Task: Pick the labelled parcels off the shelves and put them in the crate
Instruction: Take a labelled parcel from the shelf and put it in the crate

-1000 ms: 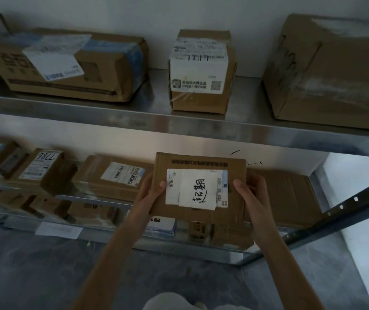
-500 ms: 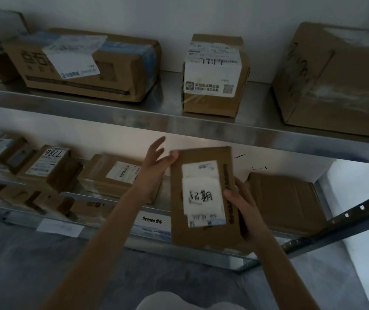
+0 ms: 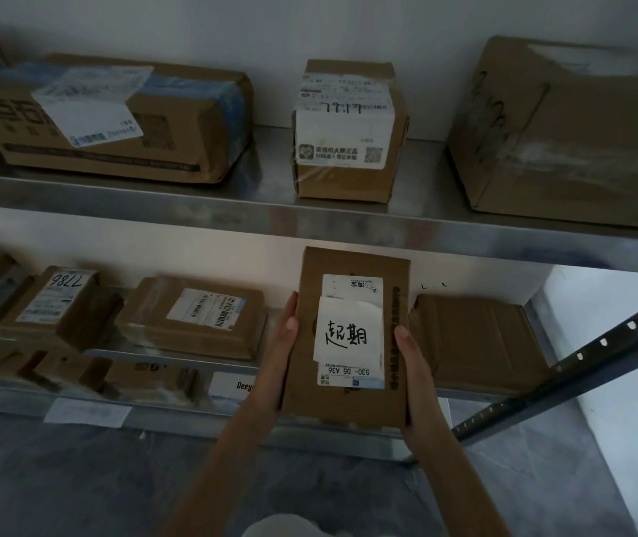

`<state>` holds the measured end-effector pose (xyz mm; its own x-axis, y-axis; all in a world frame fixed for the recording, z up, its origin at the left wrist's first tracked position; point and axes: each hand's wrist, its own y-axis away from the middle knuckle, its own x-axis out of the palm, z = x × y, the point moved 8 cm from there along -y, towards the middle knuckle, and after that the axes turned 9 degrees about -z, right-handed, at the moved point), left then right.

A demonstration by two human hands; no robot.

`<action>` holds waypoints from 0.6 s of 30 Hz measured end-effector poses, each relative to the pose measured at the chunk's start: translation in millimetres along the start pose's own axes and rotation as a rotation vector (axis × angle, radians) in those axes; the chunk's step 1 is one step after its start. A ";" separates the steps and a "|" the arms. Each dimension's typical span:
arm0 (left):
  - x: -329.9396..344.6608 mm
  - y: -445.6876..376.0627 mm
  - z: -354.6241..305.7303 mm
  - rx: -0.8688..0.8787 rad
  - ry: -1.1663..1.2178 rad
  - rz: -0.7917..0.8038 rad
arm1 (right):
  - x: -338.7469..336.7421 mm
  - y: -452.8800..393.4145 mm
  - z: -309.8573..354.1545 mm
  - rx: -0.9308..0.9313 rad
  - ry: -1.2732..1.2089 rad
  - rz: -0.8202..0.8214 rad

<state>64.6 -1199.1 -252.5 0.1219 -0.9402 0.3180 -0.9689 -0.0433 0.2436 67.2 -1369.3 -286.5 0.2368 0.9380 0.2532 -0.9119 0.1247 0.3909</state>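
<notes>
We see a white wall (image 3: 309,29) filling the top of the frame behind the racking, a dark perforated metal brace (image 3: 565,366) slanting across the lower right, and a mottled grey floor (image 3: 77,478) spreading along the bottom of the frame.

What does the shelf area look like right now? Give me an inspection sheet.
Surface: metal upper shelf; lower shelf partly hidden.
Job's things: held parcel with handwritten label, off the shelf; crate not in view.
Clutter: long box, small labelled box, large box above; box marked 7786 below.
Grippers: left hand and right hand grip the parcel's sides.
Cables: nothing seen.
Surroundings: white wall, grey floor.
</notes>
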 end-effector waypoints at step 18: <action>9.7 6.3 7.6 -0.138 0.069 0.022 | -5.7 30.6 -2.2 0.083 -0.089 -0.057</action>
<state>58.1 -1211.1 -254.8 0.1200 -0.9147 0.3859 -0.9333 0.0285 0.3579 37.2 -1370.1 -277.9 0.3197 0.8974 0.3042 -0.8661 0.1465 0.4779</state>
